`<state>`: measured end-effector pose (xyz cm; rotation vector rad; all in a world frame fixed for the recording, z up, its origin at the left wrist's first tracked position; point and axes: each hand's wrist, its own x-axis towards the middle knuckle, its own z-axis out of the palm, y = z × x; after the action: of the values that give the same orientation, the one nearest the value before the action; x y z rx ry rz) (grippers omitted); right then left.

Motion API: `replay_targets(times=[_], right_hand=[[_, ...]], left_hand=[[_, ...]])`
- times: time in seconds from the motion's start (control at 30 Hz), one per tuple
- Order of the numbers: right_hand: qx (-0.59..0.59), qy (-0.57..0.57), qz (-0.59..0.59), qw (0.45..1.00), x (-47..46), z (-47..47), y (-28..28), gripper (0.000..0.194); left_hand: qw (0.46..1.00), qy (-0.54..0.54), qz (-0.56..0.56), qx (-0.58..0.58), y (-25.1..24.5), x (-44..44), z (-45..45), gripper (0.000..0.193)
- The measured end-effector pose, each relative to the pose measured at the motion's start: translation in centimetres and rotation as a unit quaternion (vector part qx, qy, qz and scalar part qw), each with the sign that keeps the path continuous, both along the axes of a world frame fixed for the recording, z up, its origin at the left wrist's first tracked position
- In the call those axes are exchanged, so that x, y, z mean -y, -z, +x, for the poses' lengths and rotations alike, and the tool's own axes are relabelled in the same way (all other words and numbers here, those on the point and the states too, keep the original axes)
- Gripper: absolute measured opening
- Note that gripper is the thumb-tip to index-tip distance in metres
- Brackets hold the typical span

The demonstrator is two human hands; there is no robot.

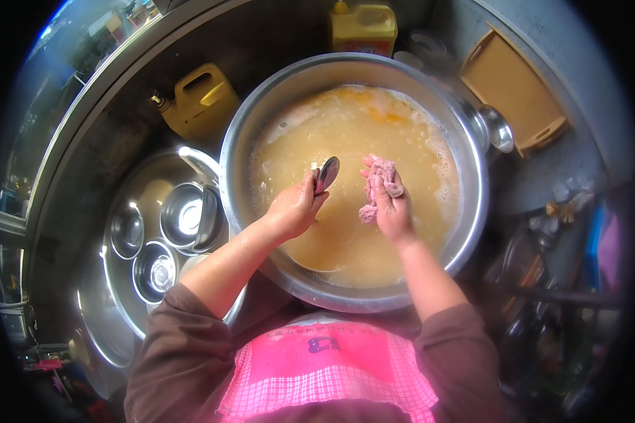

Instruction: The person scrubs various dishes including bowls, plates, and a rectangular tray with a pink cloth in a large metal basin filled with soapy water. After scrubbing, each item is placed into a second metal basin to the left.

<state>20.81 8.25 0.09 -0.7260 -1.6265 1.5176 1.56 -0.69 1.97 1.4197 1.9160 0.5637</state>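
Before me stands a wide metal basin (473,211) holding cloudy, yellowish water (344,137) with foam and an orange patch at its far side. Over its left half, my left hand (295,207) grips a small round metal dish or lid (327,175), tilted on edge. A wet pink cloth (382,177) is bunched in my right hand (394,211), its fingers and thumb around it, above the middle right of the water. The dish and the cloth are apart.
Left of the basin, metal bowls (160,272) sit in a larger metal basin (117,296). Yellow plastic jugs stand at the back left (201,100) and at the back (365,26). A brown tray (510,87) and a small metal bowl (497,128) are at the right.
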Motion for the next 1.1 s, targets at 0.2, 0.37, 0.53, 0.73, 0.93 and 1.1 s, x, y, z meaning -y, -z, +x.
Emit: replay_targets(times=[0.2, 0.37, 0.53, 0.73, 0.93, 1.1], right_hand=[[0.141, 0.029, 0.380, 0.914, 0.3, -3.8, -1.2, 0.038], [0.245, -0.008, 0.158, 0.956, -1.9, -4.3, 0.9, 0.028], [0.251, 0.011, -0.040, 0.967, -4.2, -2.4, 2.6, 0.025], [-0.022, -0.061, -0.205, 0.977, -2.0, -1.9, 0.8, 0.024], [-0.011, -0.014, -0.251, 0.968, -0.2, -2.3, 0.5, 0.016], [0.029, -0.034, -0.219, 0.975, -0.9, -2.0, 2.3, 0.013]], left_hand=[[0.985, 0.093, 0.147, 0.018, 0.6, 0.0, 2.2, 0.033], [0.990, 0.086, 0.052, 0.102, 0.1, 1.1, 2.3, 0.022], [0.964, -0.002, 0.002, 0.267, -1.5, 1.8, 1.4, 0.027], [0.945, -0.117, 0.063, 0.298, -0.3, 0.4, 1.3, 0.024], [0.945, -0.134, 0.021, 0.298, 1.2, 0.0, 1.2, 0.018], [0.977, -0.113, -0.021, 0.181, 1.4, 0.0, 1.3, 0.021]])
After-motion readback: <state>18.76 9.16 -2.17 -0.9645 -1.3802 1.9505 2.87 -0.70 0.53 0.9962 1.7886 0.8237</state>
